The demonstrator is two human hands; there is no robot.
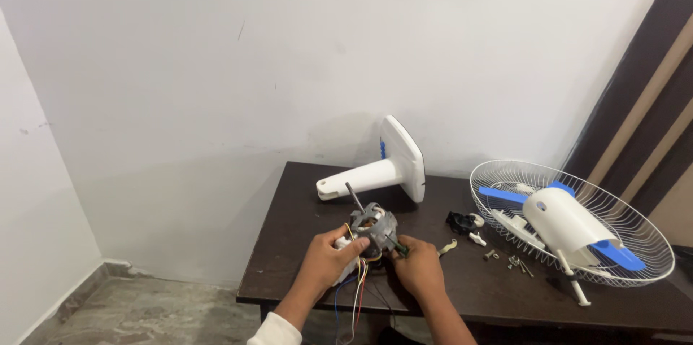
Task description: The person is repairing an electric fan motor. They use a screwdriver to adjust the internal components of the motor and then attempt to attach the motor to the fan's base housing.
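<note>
A grey metal fan motor [375, 224] with a thin shaft sticking up sits between my two hands over the dark table [303, 265]. My left hand [330, 255] grips its left side, where a white part shows. Coloured wires [359, 284] in yellow, red and blue hang down from the motor past the table's front edge. My right hand [417, 267] closes on the motor's right side, where a small dark green piece [401, 248] shows at the fingertips.
A white fan base [382, 168] lies on its side behind the motor. To the right are a white wire fan guard [635, 244] holding blue blades [613, 252] and a white motor cover [567, 222], a black part [460, 222], a white clip [447, 247] and loose screws [514, 261].
</note>
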